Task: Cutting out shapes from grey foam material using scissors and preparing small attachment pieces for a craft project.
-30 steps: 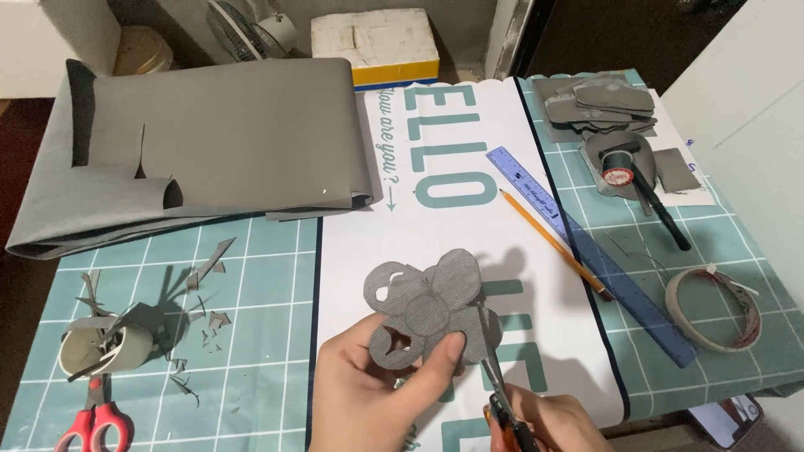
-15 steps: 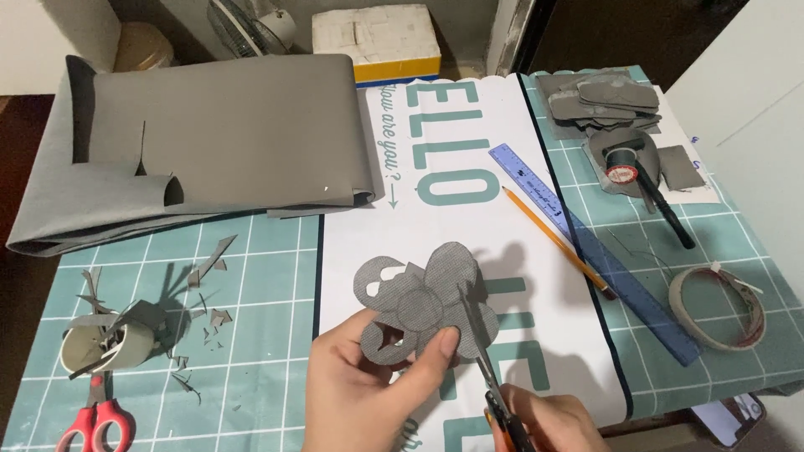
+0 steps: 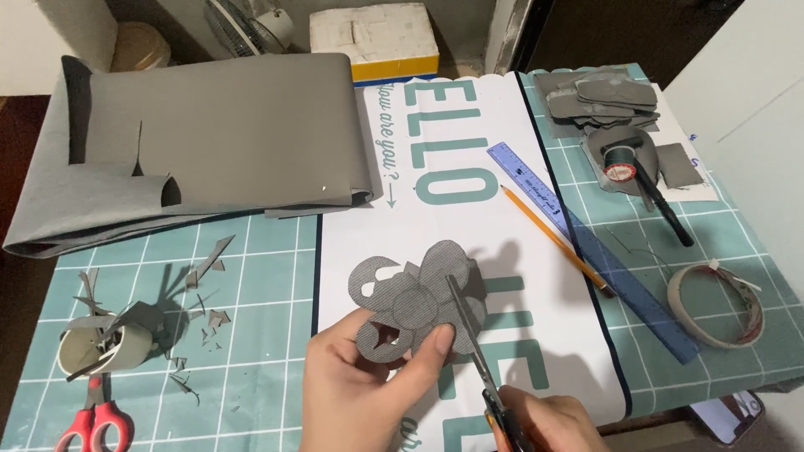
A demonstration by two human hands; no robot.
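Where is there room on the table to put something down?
The green cutting mat is bare between the grey scraps and the white printed sheet. The sheet is free between its big letters and the pencil. It is crowded at the far right, by the cut shapes, and around the left hand holding the grey cutout.

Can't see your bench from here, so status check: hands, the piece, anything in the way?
Left hand pinching grey fabric cutout. Right hand working scissors, blades across the cutout. Pencil and blue ruler lie apart to the right.
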